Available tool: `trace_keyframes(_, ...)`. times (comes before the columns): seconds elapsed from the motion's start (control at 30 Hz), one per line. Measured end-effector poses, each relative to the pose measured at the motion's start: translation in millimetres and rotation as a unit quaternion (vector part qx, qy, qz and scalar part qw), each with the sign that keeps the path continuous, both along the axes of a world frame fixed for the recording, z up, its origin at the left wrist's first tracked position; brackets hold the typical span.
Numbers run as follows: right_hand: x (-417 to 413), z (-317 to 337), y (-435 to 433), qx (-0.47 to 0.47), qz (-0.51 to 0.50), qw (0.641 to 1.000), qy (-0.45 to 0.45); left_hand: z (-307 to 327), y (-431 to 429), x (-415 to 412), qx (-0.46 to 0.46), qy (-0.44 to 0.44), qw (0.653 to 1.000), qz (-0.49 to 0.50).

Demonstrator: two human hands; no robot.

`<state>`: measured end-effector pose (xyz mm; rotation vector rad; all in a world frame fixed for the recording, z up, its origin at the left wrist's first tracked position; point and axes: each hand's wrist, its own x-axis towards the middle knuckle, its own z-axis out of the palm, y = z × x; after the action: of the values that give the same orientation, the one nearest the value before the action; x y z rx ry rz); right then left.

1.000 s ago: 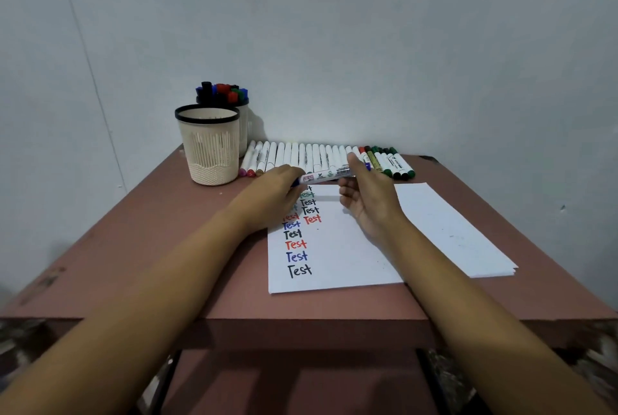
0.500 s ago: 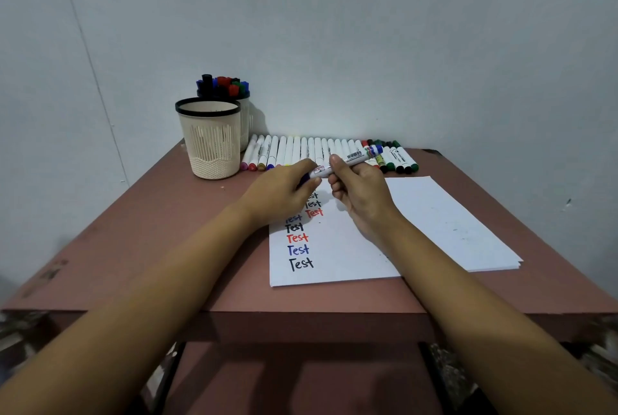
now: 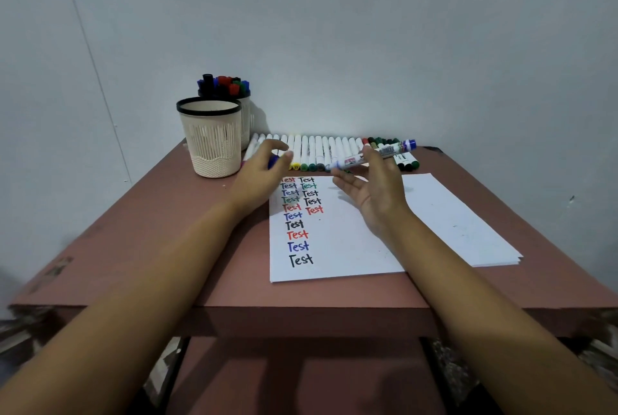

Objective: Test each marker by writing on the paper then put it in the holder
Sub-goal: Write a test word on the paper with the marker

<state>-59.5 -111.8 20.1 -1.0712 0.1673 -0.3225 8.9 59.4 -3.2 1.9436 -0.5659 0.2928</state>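
Head view: a slim white cylindrical marker (image 3: 374,155) (blue at its far end) is pinched by the right hand (image 3: 378,194) above the smooth white paper (image 3: 434,224). The left hand (image 3: 261,177) curls round a blue cap (image 3: 273,160), near the ribbed cream holder (image 3: 212,140).

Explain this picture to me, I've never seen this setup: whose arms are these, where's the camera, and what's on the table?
There is no machine here. A person works with bare hands, and the one camera sits on their head, looking forward and down. The right hand pinches a blue marker. The left hand holds a small blue piece, apparently that marker's cap. On the table lies paper with the word Test written in several colours. A row of markers lies behind it. At the left, the front holder shows nothing above its rim, and the rear holder is full of markers.
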Motion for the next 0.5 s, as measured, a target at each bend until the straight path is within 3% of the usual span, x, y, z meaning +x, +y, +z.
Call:
trace_keyframes(0.07, -1.0, -2.7, 1.4, -0.031, 0.024, 0.999, -0.002, -0.7, 2.9, 9.0, -0.079, 0.046, 0.995, 0.033)
trace_keyframes(0.17, -3.5, -7.8, 8.3, -0.121, 0.046, 0.992, -0.003, -1.6, 7.1, 16.2, -0.127, 0.101, 0.984, 0.075)
trace_keyframes(0.33, -4.4, -19.2, 14.3, -0.287, 0.052, 0.957, 0.009, -3.0, 9.4, 22.2, -0.150, 0.142, 0.975, 0.083)
trace_keyframes(0.5, -5.4, -23.2, 19.4, -0.324, 0.036, 0.945, 0.011, -2.9, 9.1, 21.3, -0.157, 0.149, 0.973, 0.081)
